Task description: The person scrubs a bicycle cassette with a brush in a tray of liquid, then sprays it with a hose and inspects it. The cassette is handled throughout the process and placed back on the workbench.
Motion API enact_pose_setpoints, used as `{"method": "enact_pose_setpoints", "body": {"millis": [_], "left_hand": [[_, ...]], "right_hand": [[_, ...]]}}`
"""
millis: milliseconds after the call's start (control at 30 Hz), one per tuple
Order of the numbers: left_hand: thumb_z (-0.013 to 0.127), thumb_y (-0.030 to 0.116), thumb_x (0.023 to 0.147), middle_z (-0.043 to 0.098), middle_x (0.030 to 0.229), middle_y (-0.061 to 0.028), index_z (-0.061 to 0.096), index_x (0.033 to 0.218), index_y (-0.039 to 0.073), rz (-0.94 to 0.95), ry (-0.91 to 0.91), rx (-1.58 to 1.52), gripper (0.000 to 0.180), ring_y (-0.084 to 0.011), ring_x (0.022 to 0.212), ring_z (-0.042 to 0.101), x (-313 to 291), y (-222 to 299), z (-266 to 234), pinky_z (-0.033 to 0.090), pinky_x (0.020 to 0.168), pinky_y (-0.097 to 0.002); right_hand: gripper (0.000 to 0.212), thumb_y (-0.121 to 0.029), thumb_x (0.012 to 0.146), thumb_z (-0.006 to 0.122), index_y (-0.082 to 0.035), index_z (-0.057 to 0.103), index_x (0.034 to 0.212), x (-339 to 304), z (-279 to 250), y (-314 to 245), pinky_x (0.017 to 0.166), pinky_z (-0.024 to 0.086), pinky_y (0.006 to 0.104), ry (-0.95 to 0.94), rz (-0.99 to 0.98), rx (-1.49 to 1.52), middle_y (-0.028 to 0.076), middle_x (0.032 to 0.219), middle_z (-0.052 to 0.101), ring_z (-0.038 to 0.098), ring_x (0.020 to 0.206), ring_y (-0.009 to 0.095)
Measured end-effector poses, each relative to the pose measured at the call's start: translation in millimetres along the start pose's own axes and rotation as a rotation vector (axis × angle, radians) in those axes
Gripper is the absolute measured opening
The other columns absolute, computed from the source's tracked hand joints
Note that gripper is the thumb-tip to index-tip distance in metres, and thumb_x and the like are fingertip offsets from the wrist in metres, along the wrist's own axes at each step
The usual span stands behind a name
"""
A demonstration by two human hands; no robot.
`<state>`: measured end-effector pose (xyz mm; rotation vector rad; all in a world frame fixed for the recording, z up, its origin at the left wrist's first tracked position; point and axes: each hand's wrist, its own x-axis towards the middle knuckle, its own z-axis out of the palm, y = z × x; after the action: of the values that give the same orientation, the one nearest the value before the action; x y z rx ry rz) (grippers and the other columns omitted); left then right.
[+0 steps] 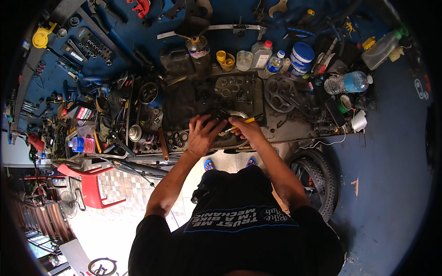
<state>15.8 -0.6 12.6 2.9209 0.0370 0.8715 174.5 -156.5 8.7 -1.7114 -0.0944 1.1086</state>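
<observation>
1. Your right hand (248,130) pinches a yellow tool (248,120). The tool is between your hands, and its thin end points to about 8 o'clock.
2. The fingers of your left hand (202,135) are bent and a bit spread. I can't tell what their tips press on.
3. A shiny curved piece (238,113) is near the tool, at 12 o'clock.
4. From your hands, a black bike gear (274,94) lies at 2 o'clock and a brown handle (162,140) near 9.

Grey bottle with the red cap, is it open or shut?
Shut, it seems: the red cap sits on top of the grey bottle. I cannot tell whether it is screwed tight.
</observation>
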Motion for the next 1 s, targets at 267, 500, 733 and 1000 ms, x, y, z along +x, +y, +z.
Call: {"method": "enact_pose_setpoints", "body": {"millis": [267, 500, 733, 1000], "left_hand": [[0.079, 0.003, 0.066, 0.055, 0.143, -0.0065, 0.066, 0.144, 0.027, -0.055, -0.011, -0.032, 0.083, -0.0296, 0.138, 0.045, -2.6, -6.2, -2.9, 0.034, 0.116, -0.0531], [0.068, 0.002, 0.086, 0.049, 0.150, -0.0151, 0.039, 0.162, 0.009, -0.925, 0.134, -1.373, 0.081, -0.0341, 0.132, 0.056, -36.6, -39.2, 29.8, 0.046, 0.112, -0.0615], [0.065, 0.023, 0.107, 0.066, 0.138, -0.0113, 0.059, 0.140, 0.008, -1.197, -0.014, -1.941, 0.037, -0.0298, 0.128, 0.065, -4.7, -7.9, 19.2, 0.052, 0.109, -0.0577], [0.070, 0.019, 0.104, 0.074, 0.124, -0.0073, 0.058, 0.143, 0.008, -1.192, -0.021, -1.697, 0.042, -0.0201, 0.110, 0.073, -11.7, -26.2, 19.2, 0.062, 0.090, -0.0433]], "right_hand": [[0.030, -0.042, 0.091, 0.083, -0.015, 0.079, 0.103, 4.2, 2.1, 0.1, 0.076, 0.047, 0.0254, -0.077, -0.145, 0.078, -0.005, 0.089, 0.071, 0.062, 0.082, 0.007], [0.030, -0.038, 0.092, 0.083, -0.008, 0.077, 0.095, 6.2, 3.3, 2.9, 0.076, 0.046, 0.0264, 0.013, -0.257, 0.076, -0.003, 0.086, 0.069, 0.059, 0.081, 0.009], [0.029, -0.029, 0.097, 0.080, -0.001, 0.077, 0.098, 8.4, 6.2, 18.1, 0.077, 0.049, 0.0254, -0.013, -0.475, 0.046, 0.000, 0.089, 0.072, 0.063, 0.083, 0.009], [0.031, -0.041, 0.094, 0.077, -0.012, 0.081, 0.104, -7.1, -26.9, 32.4, 0.081, 0.057, 0.0357, 0.179, -0.881, -0.668, 0.009, 0.093, 0.078, 0.076, 0.087, 0.026]]}}
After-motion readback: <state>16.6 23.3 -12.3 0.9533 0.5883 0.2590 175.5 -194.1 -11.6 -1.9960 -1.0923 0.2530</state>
